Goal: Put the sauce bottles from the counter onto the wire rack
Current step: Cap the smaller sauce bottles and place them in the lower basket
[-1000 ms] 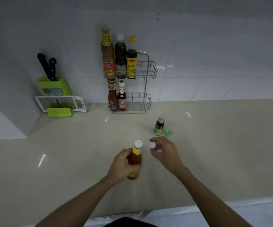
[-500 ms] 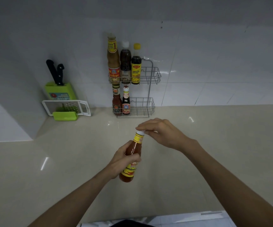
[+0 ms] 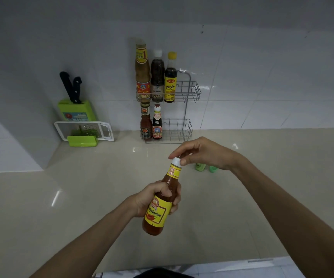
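Note:
My left hand [image 3: 152, 199] grips the body of an orange chili sauce bottle [image 3: 158, 205] with a yellow label, held tilted above the counter. My right hand [image 3: 202, 153] pinches its white cap [image 3: 175, 161] at the top. A two-tier wire rack [image 3: 190, 93] stands against the tiled wall; three tall bottles [image 3: 156, 77] fill the left of its upper shelf and two small bottles [image 3: 151, 125] the left of its lower shelf. A small green bottle [image 3: 200, 167] stands on the counter, mostly hidden behind my right hand, with a loose green cap [image 3: 213, 169] beside it.
A green knife block [image 3: 77, 111] with two black-handled knives and a white grater [image 3: 86, 130] with a green base sit in the left corner by the wall. The right halves of both rack shelves hold nothing. The beige counter [image 3: 82, 197] stretches wide around me.
My left hand lifted the chili sauce bottle off the counter and tilted it. My right hand brought the white cap onto the bottle's top and now covers the small green bottle.

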`<state>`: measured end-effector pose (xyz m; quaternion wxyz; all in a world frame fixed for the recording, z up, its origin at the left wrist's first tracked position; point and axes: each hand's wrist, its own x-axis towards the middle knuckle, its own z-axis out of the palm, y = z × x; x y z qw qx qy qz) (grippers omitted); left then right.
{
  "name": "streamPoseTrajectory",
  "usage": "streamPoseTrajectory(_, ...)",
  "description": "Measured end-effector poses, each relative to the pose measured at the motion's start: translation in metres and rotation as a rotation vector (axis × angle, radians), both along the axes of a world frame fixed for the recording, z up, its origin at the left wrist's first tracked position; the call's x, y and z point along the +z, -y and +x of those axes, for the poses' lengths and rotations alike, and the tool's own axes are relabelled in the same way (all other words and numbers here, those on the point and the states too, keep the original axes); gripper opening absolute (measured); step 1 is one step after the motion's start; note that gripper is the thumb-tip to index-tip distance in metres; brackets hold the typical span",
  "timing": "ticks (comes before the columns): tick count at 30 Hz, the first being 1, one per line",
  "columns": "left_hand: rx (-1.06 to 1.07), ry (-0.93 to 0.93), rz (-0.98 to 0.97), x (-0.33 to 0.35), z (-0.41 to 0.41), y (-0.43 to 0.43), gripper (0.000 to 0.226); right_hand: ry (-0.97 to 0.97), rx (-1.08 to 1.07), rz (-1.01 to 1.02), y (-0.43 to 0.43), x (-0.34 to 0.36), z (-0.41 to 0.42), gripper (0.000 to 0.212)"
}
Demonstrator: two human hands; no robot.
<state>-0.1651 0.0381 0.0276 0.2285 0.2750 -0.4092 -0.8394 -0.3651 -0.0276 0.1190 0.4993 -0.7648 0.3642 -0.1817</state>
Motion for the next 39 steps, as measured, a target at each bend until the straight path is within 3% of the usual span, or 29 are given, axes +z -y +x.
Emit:
streamPoseTrajectory(3,-0.035,-0.068,0.015,0.001,0.001,0.000,0.036,-0.040,0.001,-0.031,-0.003,0.005,0.007,0.017)
streamPoseTrajectory(5,-0.056,-0.087,0.032,0.003,0.004,0.002,0.038,-0.130,-0.018,-0.179,-0.009,0.003,0.017,0.008)
streamPoseTrajectory(8,-0.139,-0.067,0.019,0.006,0.007,0.003,0.037,-0.335,-0.005,-0.563,-0.018,-0.010,0.027,0.030)
streamPoseTrajectory(12,-0.202,-0.035,-0.056,0.004,0.011,0.004,0.039,-0.502,0.049,-0.787,-0.020,-0.013,0.024,0.035)
streamPoseTrajectory(16,-0.286,-0.119,0.045,0.010,0.014,0.006,0.035,-0.423,0.064,-1.010,-0.021,-0.010,0.023,0.044)
streamPoseTrajectory(18,-0.183,-0.044,0.012,0.015,0.011,0.008,0.032,-0.449,-0.035,-0.968,-0.017,-0.009,0.028,0.046)
streamPoseTrajectory(20,0.089,0.242,-0.143,0.019,0.003,0.012,0.020,-0.627,-0.198,-0.831,-0.009,-0.010,0.032,0.042)
streamPoseTrajectory(22,0.387,0.571,-0.362,0.017,-0.005,0.015,0.008,-0.737,-0.311,-0.743,-0.004,-0.016,0.040,0.022)
streamPoseTrajectory(23,0.444,0.627,-0.397,0.015,-0.008,0.017,0.009,-0.798,-0.304,-0.718,-0.005,-0.018,0.043,0.020)
streamPoseTrajectory(24,0.437,0.586,-0.378,0.013,-0.008,0.017,0.010,-0.824,-0.280,-0.690,-0.005,-0.017,0.045,0.026)
streamPoseTrajectory(26,0.278,0.314,-0.221,0.013,-0.002,0.018,0.017,-0.693,-0.223,-0.592,-0.004,-0.006,0.044,0.040)
streamPoseTrajectory(28,0.031,0.050,-0.084,0.016,0.010,0.020,0.029,-0.494,-0.117,-0.769,-0.006,0.003,0.043,0.037)
streamPoseTrajectory(30,-0.120,-0.060,-0.060,0.020,0.015,0.020,0.032,-0.403,-0.042,-0.959,-0.007,0.008,0.042,0.034)
streamPoseTrajectory(33,0.028,0.084,-0.108,0.026,0.008,0.020,0.028,-0.455,-0.133,-0.929,-0.004,0.008,0.044,0.033)
streamPoseTrajectory(37,0.513,0.627,-0.349,0.024,-0.013,0.020,0.007,-0.660,-0.456,-0.570,0.007,-0.006,0.056,0.028)
streamPoseTrajectory(39,0.599,0.686,-0.369,0.020,-0.019,0.020,0.009,-0.594,-0.444,-0.375,0.009,-0.010,0.059,0.040)
